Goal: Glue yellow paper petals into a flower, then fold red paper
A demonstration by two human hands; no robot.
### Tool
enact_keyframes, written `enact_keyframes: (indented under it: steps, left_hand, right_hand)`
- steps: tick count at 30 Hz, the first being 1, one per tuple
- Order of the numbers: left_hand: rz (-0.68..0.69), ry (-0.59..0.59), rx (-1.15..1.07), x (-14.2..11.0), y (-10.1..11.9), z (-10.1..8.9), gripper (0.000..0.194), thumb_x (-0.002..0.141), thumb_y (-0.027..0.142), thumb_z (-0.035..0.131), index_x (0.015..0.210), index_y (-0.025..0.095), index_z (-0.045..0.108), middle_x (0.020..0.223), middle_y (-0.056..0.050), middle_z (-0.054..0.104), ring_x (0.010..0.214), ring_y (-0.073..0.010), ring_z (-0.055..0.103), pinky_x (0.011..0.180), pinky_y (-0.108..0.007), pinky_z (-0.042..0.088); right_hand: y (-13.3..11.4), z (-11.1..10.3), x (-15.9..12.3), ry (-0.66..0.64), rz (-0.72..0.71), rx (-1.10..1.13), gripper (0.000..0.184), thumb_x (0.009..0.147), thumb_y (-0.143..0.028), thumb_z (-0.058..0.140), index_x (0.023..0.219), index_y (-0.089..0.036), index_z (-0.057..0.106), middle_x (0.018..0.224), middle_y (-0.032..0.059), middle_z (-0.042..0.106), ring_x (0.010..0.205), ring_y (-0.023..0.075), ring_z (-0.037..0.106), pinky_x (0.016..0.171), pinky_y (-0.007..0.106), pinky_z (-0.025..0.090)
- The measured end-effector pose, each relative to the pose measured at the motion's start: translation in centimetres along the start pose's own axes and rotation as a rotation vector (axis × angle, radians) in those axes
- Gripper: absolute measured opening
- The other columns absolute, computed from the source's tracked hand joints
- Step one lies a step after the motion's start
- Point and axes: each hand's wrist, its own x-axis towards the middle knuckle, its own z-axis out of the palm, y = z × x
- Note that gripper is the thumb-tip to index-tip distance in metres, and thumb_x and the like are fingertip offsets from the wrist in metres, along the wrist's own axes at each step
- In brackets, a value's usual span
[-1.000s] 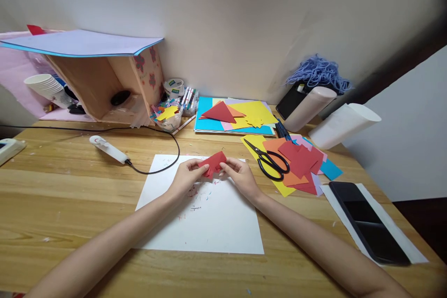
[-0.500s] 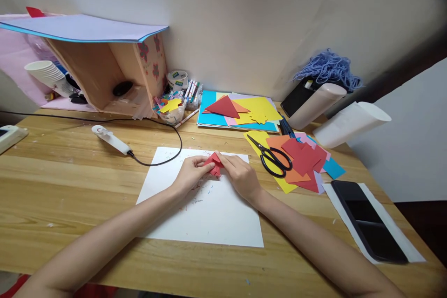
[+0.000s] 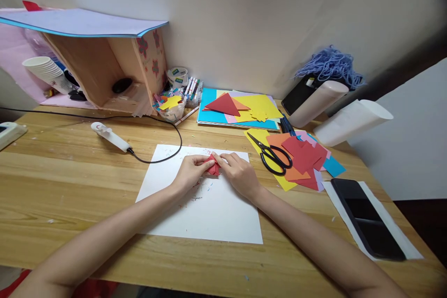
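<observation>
A small folded piece of red paper (image 3: pixel 213 169) is between my hands, above the upper part of a white sheet (image 3: pixel 223 219). My left hand (image 3: pixel 190 171) pinches its left side between thumb and fingers. From the right, my right hand (image 3: pixel 239 173) has its fingers closed at the paper's upper right edge. Several layers of folds show at the paper's lower end, but the fingers cover part of it. Small coloured marks dot the white sheet around the hands.
Black-handled scissors (image 3: pixel 270 153) lie on coloured paper pieces (image 3: pixel 303 160) to the right. Beyond them is a phone (image 3: pixel 366 219) on white tissue. A white glue gun (image 3: pixel 110 137) with a black cord rests at left. A paper stack (image 3: pixel 206 114), markers (image 3: pixel 192 89) and an open box (image 3: pixel 104 65) stand behind.
The red paper's upper flap has been pressed down, so it looks narrower and more compact. My right fingers have shifted slightly left over its top edge; my left hand keeps its pinch.
</observation>
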Motion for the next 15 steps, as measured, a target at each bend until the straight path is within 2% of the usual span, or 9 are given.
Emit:
enact_keyframes:
  steps: [5, 8, 11, 15]
  left_hand:
    - [0.004, 0.019, 0.043, 0.19, -0.29, -0.26, 0.035, 0.061, 0.037, 0.072, 0.080, 0.008, 0.069, 0.075, -0.007, 0.069, 0.065, -0.0159, 0.062, 0.066, -0.031, 0.054]
    - [-0.005, 0.013, 0.042, 0.22, -0.13, -0.38, 0.035, 0.062, 0.037, 0.071, 0.083, 0.009, 0.069, 0.078, -0.008, 0.069, 0.068, -0.0173, 0.063, 0.067, -0.033, 0.054]
    - [-0.001, 0.018, 0.046, 0.08, 0.26, -0.35, 0.036, 0.061, 0.038, 0.071, 0.082, 0.009, 0.068, 0.079, -0.009, 0.069, 0.068, -0.0185, 0.064, 0.068, -0.034, 0.053]
    - [0.027, -0.044, 0.111, -0.09, 0.55, -0.34, 0.035, 0.066, 0.040, 0.067, 0.083, 0.009, 0.068, 0.076, -0.010, 0.069, 0.066, -0.0192, 0.065, 0.068, -0.034, 0.051]
  right_hand:
    - [0.09, 0.01, 0.01, -0.021, 0.003, 0.046, 0.037, 0.089, -0.011, 0.037, 0.123, -0.016, 0.049, 0.094, 0.0097, 0.063, 0.082, 0.0184, 0.054, 0.063, 0.028, 0.041]
    - [0.16, -0.20, 0.12, -0.038, 0.013, 0.163, 0.037, 0.089, -0.013, 0.036, 0.125, -0.016, 0.048, 0.101, 0.0104, 0.062, 0.086, 0.0192, 0.055, 0.070, 0.029, 0.044]
    - [0.31, -0.43, 0.30, -0.015, 0.118, 0.433, 0.037, 0.089, -0.021, 0.037, 0.125, -0.018, 0.047, 0.104, 0.0097, 0.062, 0.091, 0.0198, 0.055, 0.078, 0.032, 0.044]
    - [0.78, -0.27, 0.57, -0.047, 0.398, 0.964, 0.028, 0.088, -0.030, 0.041, 0.108, -0.020, 0.059, 0.094, 0.0058, 0.065, 0.085, 0.0167, 0.059, 0.076, 0.030, 0.046]
